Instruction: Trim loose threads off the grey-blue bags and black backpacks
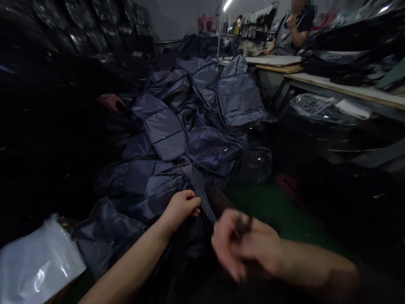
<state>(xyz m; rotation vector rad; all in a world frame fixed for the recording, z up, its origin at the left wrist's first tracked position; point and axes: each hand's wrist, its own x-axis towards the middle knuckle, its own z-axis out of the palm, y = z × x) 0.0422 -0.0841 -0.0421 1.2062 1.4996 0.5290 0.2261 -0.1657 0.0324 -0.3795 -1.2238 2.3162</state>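
Left hand [180, 210] closed, fingers [191, 202] gripping the edge of a grey nylon bag [158, 198], which lies at the near end of a heap of similar bags [163, 131] on the green floor [262, 198]; grey strap [202, 194] rises beside it. Right hand [245, 245] blurred, fingers [226, 249] pinched on a small dark item [243, 224], identity indeterminate. Plastic film bag [38, 266] at lower left

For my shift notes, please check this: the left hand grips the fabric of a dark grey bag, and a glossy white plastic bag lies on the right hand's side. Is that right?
Not quite: the glossy white plastic bag lies on the left hand's side, not the right hand's, as the head view shows. The left hand does grip the fabric of the dark grey bag.
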